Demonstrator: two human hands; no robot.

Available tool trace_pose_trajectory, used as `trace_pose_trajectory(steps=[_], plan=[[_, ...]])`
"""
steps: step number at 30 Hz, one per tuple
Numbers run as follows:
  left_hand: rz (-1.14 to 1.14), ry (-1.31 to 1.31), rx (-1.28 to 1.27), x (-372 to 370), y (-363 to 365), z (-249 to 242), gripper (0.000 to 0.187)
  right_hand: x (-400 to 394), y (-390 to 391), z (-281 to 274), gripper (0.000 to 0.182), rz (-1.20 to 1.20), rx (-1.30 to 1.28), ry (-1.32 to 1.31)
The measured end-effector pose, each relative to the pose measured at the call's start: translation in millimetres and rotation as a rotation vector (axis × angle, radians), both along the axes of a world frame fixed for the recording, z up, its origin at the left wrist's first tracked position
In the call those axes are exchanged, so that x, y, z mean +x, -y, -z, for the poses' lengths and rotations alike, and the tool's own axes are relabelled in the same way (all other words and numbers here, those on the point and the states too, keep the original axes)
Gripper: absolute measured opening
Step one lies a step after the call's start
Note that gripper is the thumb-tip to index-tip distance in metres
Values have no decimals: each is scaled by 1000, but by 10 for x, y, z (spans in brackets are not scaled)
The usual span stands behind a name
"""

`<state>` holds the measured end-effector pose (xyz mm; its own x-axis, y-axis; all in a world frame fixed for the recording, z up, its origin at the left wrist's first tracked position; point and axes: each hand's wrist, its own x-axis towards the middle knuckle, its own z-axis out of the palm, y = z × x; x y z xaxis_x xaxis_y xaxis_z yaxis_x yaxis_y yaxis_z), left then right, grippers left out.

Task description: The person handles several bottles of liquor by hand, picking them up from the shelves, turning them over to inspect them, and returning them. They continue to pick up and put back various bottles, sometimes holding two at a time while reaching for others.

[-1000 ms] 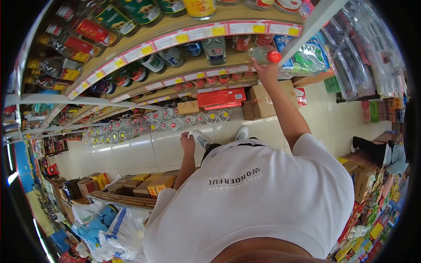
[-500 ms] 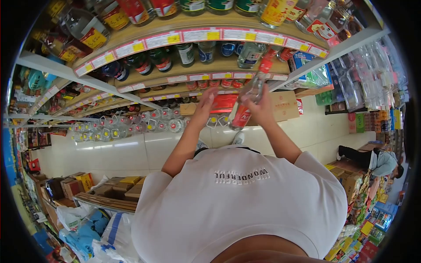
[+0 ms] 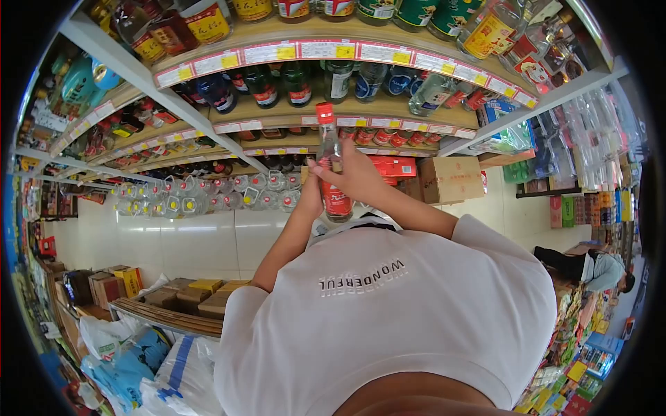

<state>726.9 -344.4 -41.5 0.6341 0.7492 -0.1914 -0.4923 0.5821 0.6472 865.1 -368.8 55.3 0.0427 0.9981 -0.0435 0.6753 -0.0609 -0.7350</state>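
A clear glass bottle (image 3: pixel 336 201) with a red cap and a red label stands nearly upright in front of my chest, below the shelves. Around its middle, my right hand (image 3: pixel 357 175) is closed from the right side, its thumb lying across the glass. My left hand (image 3: pixel 312 196) presses against the bottle's left side, its fingers curled up along it and partly hidden behind the glass and the right thumb.
Ahead, the shelf (image 3: pixel 298 52) carries rows of bottles above price tags. Clear jugs (image 3: pixel 246 187) stand on the floor to the left, with a cardboard box (image 3: pixel 447 179) to the right. Behind me are a crate (image 3: pixel 166 312) and plastic bags (image 3: pixel 173 374). A person (image 3: pixel 590 269) is far right.
The bottle has moved left and towards my body, going from tilted to nearly upright. My left hand, open and apart before, has come against it. The view has shifted slightly.
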Motion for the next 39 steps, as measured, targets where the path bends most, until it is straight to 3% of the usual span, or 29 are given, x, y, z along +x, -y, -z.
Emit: trace_pose_trajectory(steps=[3,4,6,7,9,10,13,22,25,30,36,39], plan=[[-93,33,-61,-180,81,-182,72,-190,-106,47,71,-133,282,196],[-140,30,-87,-240,91,-217,72,-257,-124,-98,68,-184,152,189],[-271,60,-250,-313,116,-320,77,-360,-235,-60,63,-241,233,225],[-199,122,-191,-407,94,-299,79,-409,-303,-8,60,-268,272,240],[-49,238,-75,-618,46,-174,82,-462,-512,185,55,-253,437,78],[-138,193,-228,-654,27,-129,89,-485,-616,274,53,-237,514,-6],[-136,243,-288,-756,13,-228,90,-496,-901,387,53,-12,539,-158],[-139,229,-325,-979,-8,-228,93,-430,-1788,524,92,187,779,-98],[-166,232,-313,-1057,-12,-264,94,-394,-2004,597,97,215,725,-168],[-208,221,-282,-1222,-61,-331,93,-292,-2201,719,94,252,557,-324],[-221,226,-253,-1327,-151,-374,92,-254,-2268,744,91,203,736,-61],[-218,221,-251,-1283,-200,-390,93,-327,-2279,767,91,293,723,20]])
